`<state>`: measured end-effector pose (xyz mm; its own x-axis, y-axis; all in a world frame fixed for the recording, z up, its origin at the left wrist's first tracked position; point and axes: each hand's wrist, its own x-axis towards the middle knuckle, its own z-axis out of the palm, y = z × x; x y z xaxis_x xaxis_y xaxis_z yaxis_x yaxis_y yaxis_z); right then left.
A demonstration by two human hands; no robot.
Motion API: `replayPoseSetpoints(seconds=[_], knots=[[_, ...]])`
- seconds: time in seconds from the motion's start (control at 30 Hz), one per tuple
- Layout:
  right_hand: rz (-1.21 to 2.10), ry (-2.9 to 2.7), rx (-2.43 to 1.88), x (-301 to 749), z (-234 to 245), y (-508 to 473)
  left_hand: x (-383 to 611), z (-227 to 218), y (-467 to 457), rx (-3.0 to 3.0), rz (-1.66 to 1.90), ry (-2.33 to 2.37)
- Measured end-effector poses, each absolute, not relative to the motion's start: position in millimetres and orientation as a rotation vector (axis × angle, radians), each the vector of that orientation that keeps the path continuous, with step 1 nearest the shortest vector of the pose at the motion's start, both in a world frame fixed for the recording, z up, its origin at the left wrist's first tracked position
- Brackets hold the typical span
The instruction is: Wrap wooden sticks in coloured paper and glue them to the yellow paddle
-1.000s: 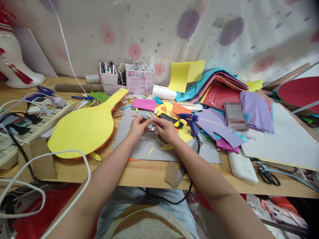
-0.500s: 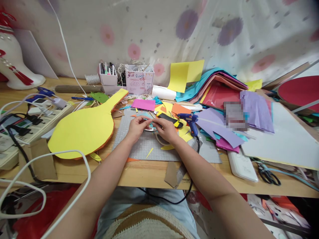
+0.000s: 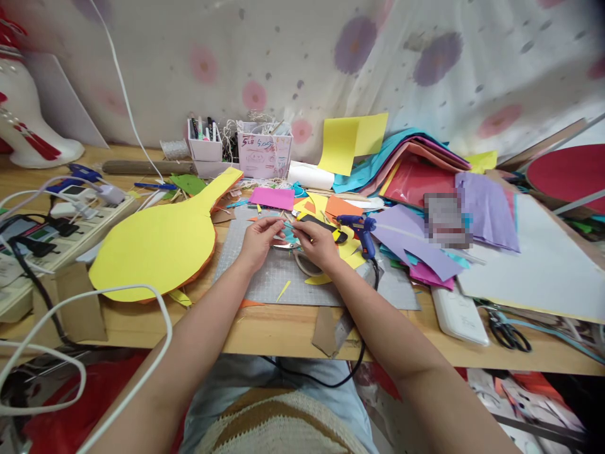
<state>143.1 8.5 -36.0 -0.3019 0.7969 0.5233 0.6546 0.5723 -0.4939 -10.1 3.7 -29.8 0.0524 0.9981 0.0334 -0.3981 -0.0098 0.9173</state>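
While your left hand (image 3: 259,244) and right hand (image 3: 317,243) meet above the grey mat (image 3: 259,289), your thumbs and fingers pinch a small blue piece (image 3: 288,226) between them, its exact shape too small to tell. Just beside your right hand lie a cutter (image 3: 326,225) and a glue gun (image 3: 363,234); a yellow cutout (image 3: 155,246) rests farther left.
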Motion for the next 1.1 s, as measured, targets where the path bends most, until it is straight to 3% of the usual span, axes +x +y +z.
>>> replayPoseSetpoints(seconds=[0.87,1.1], knots=[[-0.001,-2.142,-1.123,145.2,-37.6,10.3,-14.2,-25.2,7.8,0.721,1.338,0.928],[0.012,-2.139,-1.201,144.9,-37.3,10.7,-14.0,-31.0,9.4,0.964,1.415,1.028]])
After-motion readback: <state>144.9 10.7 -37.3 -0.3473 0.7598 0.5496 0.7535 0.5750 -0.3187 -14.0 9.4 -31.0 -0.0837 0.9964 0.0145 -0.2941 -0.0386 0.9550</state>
